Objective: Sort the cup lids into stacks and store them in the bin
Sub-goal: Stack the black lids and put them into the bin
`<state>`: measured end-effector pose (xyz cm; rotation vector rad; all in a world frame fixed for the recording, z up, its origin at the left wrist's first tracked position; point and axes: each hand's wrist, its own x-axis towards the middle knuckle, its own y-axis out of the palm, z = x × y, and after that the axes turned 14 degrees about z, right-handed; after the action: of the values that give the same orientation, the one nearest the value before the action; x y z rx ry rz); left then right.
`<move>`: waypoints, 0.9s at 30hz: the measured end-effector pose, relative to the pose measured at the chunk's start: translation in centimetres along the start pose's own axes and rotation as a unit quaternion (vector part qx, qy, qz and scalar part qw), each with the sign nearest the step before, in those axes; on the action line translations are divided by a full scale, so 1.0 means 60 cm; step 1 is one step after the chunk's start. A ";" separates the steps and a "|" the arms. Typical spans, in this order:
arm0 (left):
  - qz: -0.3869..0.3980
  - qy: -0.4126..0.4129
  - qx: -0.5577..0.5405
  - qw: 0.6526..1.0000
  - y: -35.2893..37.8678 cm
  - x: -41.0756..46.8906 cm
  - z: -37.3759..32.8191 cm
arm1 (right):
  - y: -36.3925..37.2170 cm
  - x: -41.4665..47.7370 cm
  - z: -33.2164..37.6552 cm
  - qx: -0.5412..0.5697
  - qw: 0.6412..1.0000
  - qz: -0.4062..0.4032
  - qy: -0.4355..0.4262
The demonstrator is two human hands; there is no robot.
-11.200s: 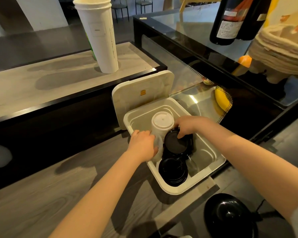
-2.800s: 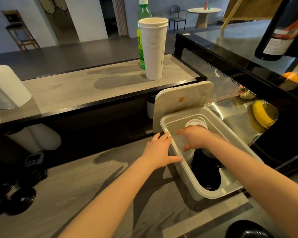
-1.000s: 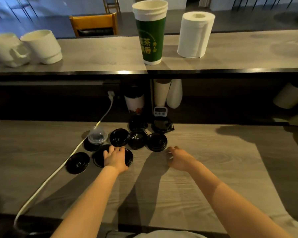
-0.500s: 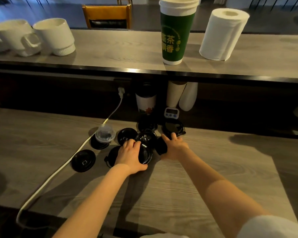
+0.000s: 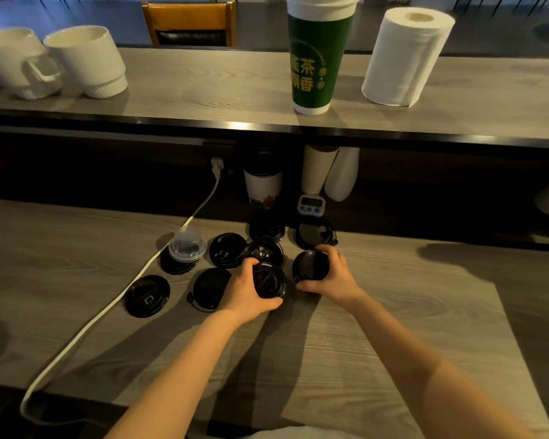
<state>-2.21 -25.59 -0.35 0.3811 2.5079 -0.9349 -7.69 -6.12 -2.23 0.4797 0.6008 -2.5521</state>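
Note:
Several black cup lids lie scattered on the wooden counter (image 5: 393, 312). My left hand (image 5: 246, 291) grips one black lid (image 5: 269, 280) by its rim. My right hand (image 5: 333, 275) grips another black lid (image 5: 309, 265) just to the right of it. More loose black lids lie to the left (image 5: 147, 295), beside my left hand (image 5: 210, 288) and behind (image 5: 227, 250), (image 5: 263, 251), (image 5: 267, 229), (image 5: 313, 232). A clear domed lid (image 5: 187, 247) sits on top of a black lid (image 5: 176, 264). The bin is out of view.
A white power cable (image 5: 92, 321) runs across the counter's left side. A lidded paper cup (image 5: 263, 180), white cup stacks (image 5: 330, 172) and a small timer (image 5: 312, 205) stand under the raised shelf. On the shelf stand white mugs (image 5: 86, 60), a green cup stack (image 5: 319, 52) and a paper towel roll (image 5: 406, 57).
Both hands have closed on a lid each; the left hand's lid has slid right, and the right hand's lid has pulled back from the cluster. The view has moved closer.

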 end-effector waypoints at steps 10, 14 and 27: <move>-0.005 0.010 -0.037 0.999 0.025 -0.011 -0.058 | 0.020 -0.043 0.060 0.215 0.961 0.167 -0.044; 0.045 0.040 -0.142 0.988 0.016 -0.025 -0.064 | 0.010 -0.044 0.066 0.238 0.952 0.182 -0.054; 0.065 0.050 -0.316 0.945 -0.007 -0.032 -0.049 | 0.022 -0.060 0.080 -0.135 0.971 0.159 -0.119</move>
<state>-1.57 -24.11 2.78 0.3791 2.6586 -0.0339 -5.12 -8.20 2.93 0.1549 0.7056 -2.1421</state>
